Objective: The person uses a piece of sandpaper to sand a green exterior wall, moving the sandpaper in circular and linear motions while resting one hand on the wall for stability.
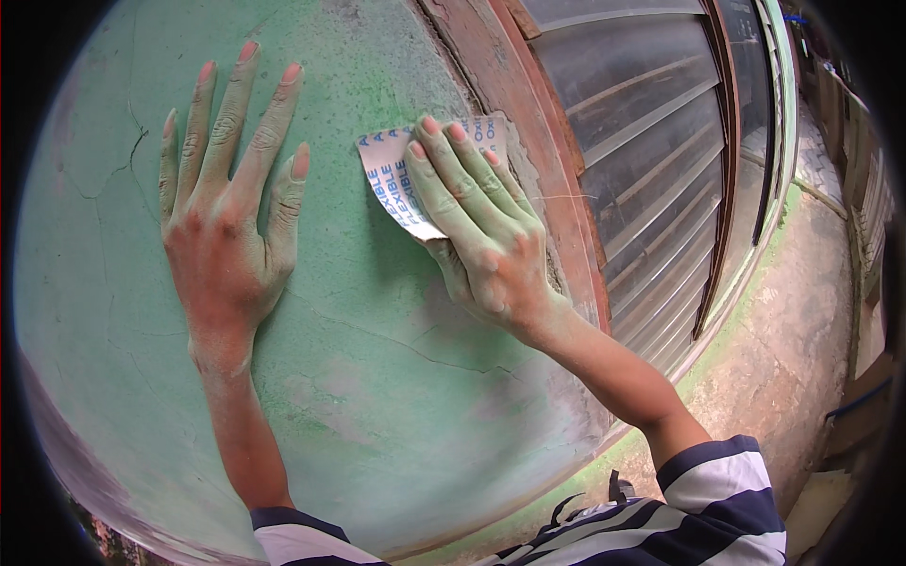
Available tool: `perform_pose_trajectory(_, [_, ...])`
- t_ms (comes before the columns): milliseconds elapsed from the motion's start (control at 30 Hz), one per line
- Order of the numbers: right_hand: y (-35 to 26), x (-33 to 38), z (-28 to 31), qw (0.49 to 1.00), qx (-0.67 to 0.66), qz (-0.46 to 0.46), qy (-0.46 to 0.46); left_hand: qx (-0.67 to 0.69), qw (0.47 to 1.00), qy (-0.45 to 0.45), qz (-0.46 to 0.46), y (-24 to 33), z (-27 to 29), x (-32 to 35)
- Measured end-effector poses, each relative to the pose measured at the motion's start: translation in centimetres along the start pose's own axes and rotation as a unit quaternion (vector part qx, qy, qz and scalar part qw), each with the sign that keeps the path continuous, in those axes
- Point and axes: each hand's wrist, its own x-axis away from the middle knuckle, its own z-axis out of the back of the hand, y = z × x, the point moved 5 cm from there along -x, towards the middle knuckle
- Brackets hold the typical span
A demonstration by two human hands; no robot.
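A green painted wall (377, 311) with fine cracks and pale, worn patches fills most of the head view. My left hand (222, 212) lies flat on it at the left, fingers spread, holding nothing. To its right, my right hand (486, 222) presses a sheet of sandpaper (387, 184) against the wall, close to the brown window frame. The sheet's pale printed backing faces me, and its lower left edge curls away from the wall. My right thumb is mostly hidden beneath the hand. Pale green dust coats both hands.
A brown wooden frame (557, 123) borders a louvred window (651, 160) with slanted glass slats, right of my right hand. A rough crack runs along the frame's edge. Further right, a concrete path (783, 311) passes between the wall and a wooden fence (864, 179).
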Motion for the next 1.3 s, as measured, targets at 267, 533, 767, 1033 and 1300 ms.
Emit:
perform_pose_trajectory(267, [-0.7, 1.0, -0.3, 1.0, -0.001, 0.025, -0.015, -0.001, 1.0, 0.008, -0.016, -0.4, 0.2, -0.1])
perform_pose_trajectory(533, [-1.1, 5.2, -0.3, 0.998, 0.011, 0.008, -0.061, 0.007, 1.0, 0.011, -0.019, -0.1, 0.1, -0.4])
perform_pose_trajectory(767, [-1.0, -2.9, -1.2, 0.997, -0.025, 0.076, -0.011, 0.054, 0.998, 0.033, -0.019, -0.5, -0.2, -0.8])
perform_pose_trajectory(1033, [-1.2, 8.0, -0.6, 0.996, 0.019, 0.031, -0.078, 0.03, 0.998, 0.028, -0.045, -0.7, 0.1, -1.0])
perform_pose_trajectory(1300, [-0.9, -4.0, -1.1, 0.995, -0.018, 0.087, 0.041, 0.083, 0.994, 0.053, -0.04, -1.5, -0.3, -0.8])
